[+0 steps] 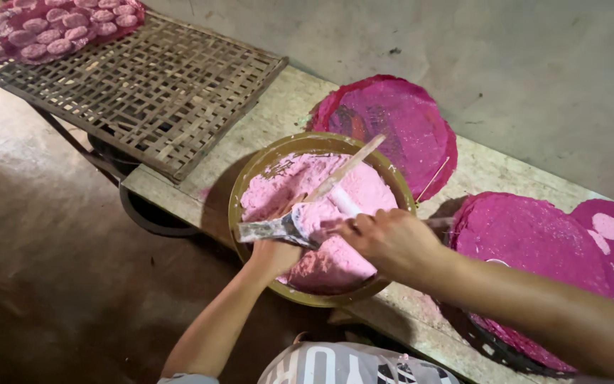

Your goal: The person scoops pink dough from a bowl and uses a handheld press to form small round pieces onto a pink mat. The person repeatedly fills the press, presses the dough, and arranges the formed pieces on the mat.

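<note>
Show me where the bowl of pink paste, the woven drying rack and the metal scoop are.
Bowl of pink paste (pixel 249 178): head view, on its bare olive left rim.
Woven drying rack (pixel 158 85): head view, on the empty middle of the lattice.
Metal scoop (pixel 268 229): head view, on its flat paste-smeared blade.

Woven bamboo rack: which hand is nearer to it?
Left. The left hand is at the bowl's near-left rim, holding a spoon, on the side toward the rack. The right hand is over the bowl's right side, farther away.
</note>
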